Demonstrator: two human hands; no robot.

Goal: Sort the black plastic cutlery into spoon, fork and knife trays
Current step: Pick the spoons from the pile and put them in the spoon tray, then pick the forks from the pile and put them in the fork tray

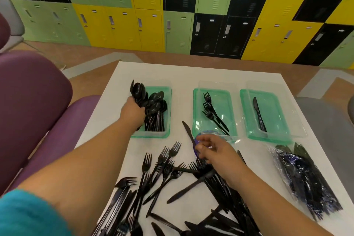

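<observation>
Cutlery of thin black plastic lies in a loose, crossed heap [191, 184] on the near half of the white table [126, 71], mostly forks with a few knives among them, one long knife [191, 186] lying slantwise over the fork handles. Such pieces look very light, smooth and a little springy, so they should slide over one another and tangle at the tines; my judgement is that each is best taken by the handle, well clear of the prongs, or gathered by several handles at once. The left hand [133, 110] is doing just that, its fingers curled round a bundle of spoons [138, 92] at the near-left edge of the spoon tray [168, 99], which already holds many spoons. The right hand [210, 149] hovers above the heap with fingers loosely curled, touching what looks like clear wrapping with a blue mark [203, 140]; whether it pinches anything I cannot tell. A single knife [187, 132] lies just beside it. Beyond stand the fork tray [197, 113] with a few forks and the knife tray [247, 115] with one knife. An unopened bag of cutlery [304, 178] rests at the right.
</observation>
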